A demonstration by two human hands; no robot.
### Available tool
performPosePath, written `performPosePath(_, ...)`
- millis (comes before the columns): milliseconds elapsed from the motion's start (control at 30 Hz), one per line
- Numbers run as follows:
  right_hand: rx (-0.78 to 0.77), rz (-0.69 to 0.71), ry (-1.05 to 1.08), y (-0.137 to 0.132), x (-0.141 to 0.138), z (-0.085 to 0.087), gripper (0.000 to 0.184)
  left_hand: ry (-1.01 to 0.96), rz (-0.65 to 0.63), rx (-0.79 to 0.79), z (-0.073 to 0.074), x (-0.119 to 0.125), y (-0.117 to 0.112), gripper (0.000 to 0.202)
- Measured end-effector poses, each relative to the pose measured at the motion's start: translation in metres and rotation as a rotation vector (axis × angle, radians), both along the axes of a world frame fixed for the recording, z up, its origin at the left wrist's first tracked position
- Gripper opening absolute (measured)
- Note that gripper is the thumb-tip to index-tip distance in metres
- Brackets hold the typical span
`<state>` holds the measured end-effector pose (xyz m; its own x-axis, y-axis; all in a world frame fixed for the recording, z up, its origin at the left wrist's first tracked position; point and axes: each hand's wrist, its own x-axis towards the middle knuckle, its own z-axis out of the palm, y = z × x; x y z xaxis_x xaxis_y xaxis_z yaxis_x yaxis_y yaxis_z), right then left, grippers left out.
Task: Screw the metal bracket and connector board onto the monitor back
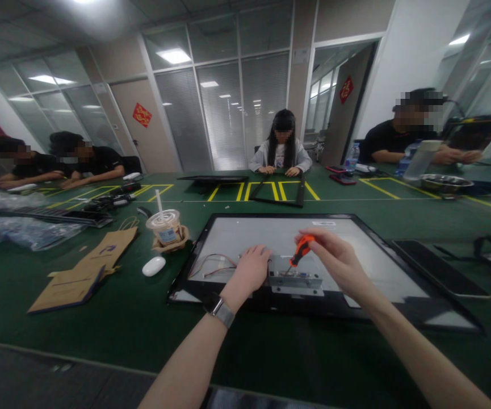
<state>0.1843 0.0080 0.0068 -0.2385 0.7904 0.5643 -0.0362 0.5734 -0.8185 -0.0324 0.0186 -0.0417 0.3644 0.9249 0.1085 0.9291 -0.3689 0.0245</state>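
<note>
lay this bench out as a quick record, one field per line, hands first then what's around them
right hand: holds an orange-and-black screwdriver, tip pointing down at the metal bracket; contact unclear
left hand: palm down beside the bracket; grip unclear
left wrist: watch
work surface: black-edged panel, flat on the green table
on panel: thin wires, left of the left hand
left of panel: drink cup with straw, white mouse, brown paper bag
across table: seated person
</note>
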Motion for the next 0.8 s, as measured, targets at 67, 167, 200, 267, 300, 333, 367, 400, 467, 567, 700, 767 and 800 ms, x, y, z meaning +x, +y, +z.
performPosePath(67,-0.009,0.006,0.012,0.0009,0.0,-0.0009,0.02,-0.003,0.0,-0.001,0.0007,0.0002,-0.0009,0.044)
performPosePath(167,-0.022,0.025,-0.005,0.001,-0.0011,-0.0012,0.022,-0.016,-0.005,0.01,-0.0004,-0.0003,-0.001,0.043)
performPosePath(200,-0.034,0.036,-0.005,0.001,-0.0017,-0.0016,0.024,-0.02,-0.009,0.015,-0.0011,-0.0005,-0.0007,0.043)
performPosePath(267,-0.051,0.044,0.01,0.0009,-0.0028,-0.0029,0.029,-0.023,-0.013,0.021,-0.0023,-0.001,-0.0001,0.043)
performPosePath(300,-0.049,0.036,0.017,0.0009,-0.0034,-0.0036,0.03,-0.022,-0.015,0.022,-0.0026,-0.001,0.0002,0.042)
performPosePath(333,-0.033,0.015,0.02,0.0007,-0.004,-0.004,0.03,-0.019,-0.014,0.02,-0.0027,-0.001,0.0003,0.042)
performPosePath(367,-0.003,-0.016,0.017,0.0003,-0.0046,-0.004,0.027,-0.016,-0.013,0.017,-0.0026,-0.0009,0.0004,0.042)
performPosePath(400,0.037,-0.054,0.009,-0.0003,-0.0053,-0.0036,0.024,-0.013,-0.012,0.014,-0.0024,-0.0007,0.0004,0.043)
performPosePath(467,0.128,-0.126,-0.013,-0.0023,-0.0067,-0.0015,0.017,-0.01,-0.006,0.007,-0.0021,-0.0003,0.0006,0.043)
performPosePath(567,0.188,-0.161,-0.047,-0.0059,-0.0082,0.0027,0.011,-0.016,-0.001,0.008,-0.0024,-0.0003,0.001,0.042)
performPosePath(700,0.147,-0.096,-0.044,-0.0069,-0.0065,0.0039,0.016,-0.016,-0.01,0.011,-0.0015,-0.0004,0.0003,0.044)
performPosePath(767,0.104,-0.044,-0.051,-0.0054,-0.0042,0.0019,0.021,-0.011,-0.007,0.0,-0.0002,-0.0001,-0.0006,0.043)
performPosePath(800,0.081,-0.024,-0.055,-0.0045,-0.0031,0.0006,0.023,-0.01,-0.006,-0.006,0.0004,0.0,-0.001,0.043)
